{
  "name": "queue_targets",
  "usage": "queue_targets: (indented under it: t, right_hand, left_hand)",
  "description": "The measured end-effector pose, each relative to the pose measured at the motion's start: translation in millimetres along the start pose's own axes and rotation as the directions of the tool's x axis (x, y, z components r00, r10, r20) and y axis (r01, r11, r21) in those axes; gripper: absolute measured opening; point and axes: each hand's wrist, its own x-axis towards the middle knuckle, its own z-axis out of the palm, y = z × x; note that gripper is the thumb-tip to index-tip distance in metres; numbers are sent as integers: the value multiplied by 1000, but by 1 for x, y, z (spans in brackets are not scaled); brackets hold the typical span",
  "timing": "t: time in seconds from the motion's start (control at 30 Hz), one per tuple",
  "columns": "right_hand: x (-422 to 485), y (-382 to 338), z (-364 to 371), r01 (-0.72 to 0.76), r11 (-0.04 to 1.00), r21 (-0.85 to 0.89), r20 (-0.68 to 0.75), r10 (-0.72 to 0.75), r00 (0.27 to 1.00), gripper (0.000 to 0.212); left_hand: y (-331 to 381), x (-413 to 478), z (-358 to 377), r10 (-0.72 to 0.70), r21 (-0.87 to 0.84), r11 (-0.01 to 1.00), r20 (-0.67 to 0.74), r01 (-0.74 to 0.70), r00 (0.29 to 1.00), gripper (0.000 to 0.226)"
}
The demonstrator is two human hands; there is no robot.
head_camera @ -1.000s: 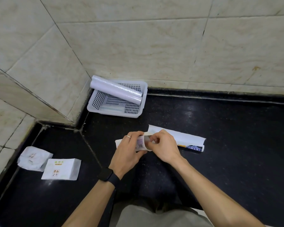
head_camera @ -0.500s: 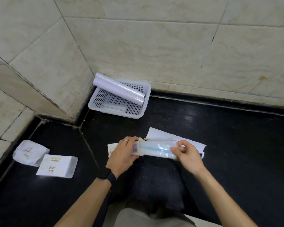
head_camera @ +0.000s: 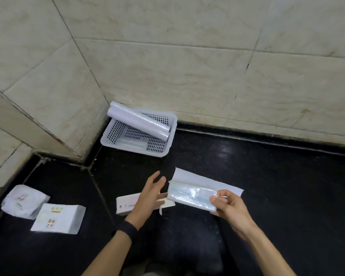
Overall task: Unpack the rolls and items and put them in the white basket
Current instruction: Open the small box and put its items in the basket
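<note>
My right hand (head_camera: 230, 207) grips the right end of a pale blue roll in clear plastic (head_camera: 189, 195), held just above the black counter. My left hand (head_camera: 148, 193) hovers with straight fingers over an empty long white carton (head_camera: 126, 203) that lies on the counter. The white perforated basket (head_camera: 172, 124) sits in the corner at the back. A white roll (head_camera: 137, 121) leans across its rim, and a flat item lies on its bottom.
A flattened white carton (head_camera: 189, 176) lies under and behind the held roll. At the left lie a white labelled packet (head_camera: 58, 218) and a crumpled white wrapper (head_camera: 23, 201). Tiled walls close the back and left of the black counter (head_camera: 287, 186).
My right hand pulled the plastic-wrapped roll out of the long carton to the right. My left hand let go of the carton, which now lies on the counter.
</note>
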Motion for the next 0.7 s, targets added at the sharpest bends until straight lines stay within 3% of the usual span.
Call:
queue_targets:
  t: [0.1,0.2,0.37,0.47,0.6,0.7]
  right_hand:
    - [6,-9,19,29,999,-17,72,-28,997,14]
    - [14,-19,42,88,996,-24,20,-88,996,22]
    - [29,-35,89,55,998,-18,10,-55,998,48]
    - [40,-40,113,86,991,-100,53,-81,995,32]
    - [57,-55,128,219,923,-315,249,-143,958,23]
    - [79,-81,137,227,890,-396,386,-63,920,18]
  left_hand:
    - [9,-3,12,-59,-194,978,78,73,995,49]
    - [14,-1,15,-51,-346,936,55,67,997,32]
    - [16,3,10,44,-251,967,-16,-47,999,22]
    - [21,8,-10,78,-204,975,-36,-84,996,24]
    - [33,23,-54,108,-108,988,-39,-112,993,27]
    - [48,38,-89,119,-60,991,25,-117,993,26]
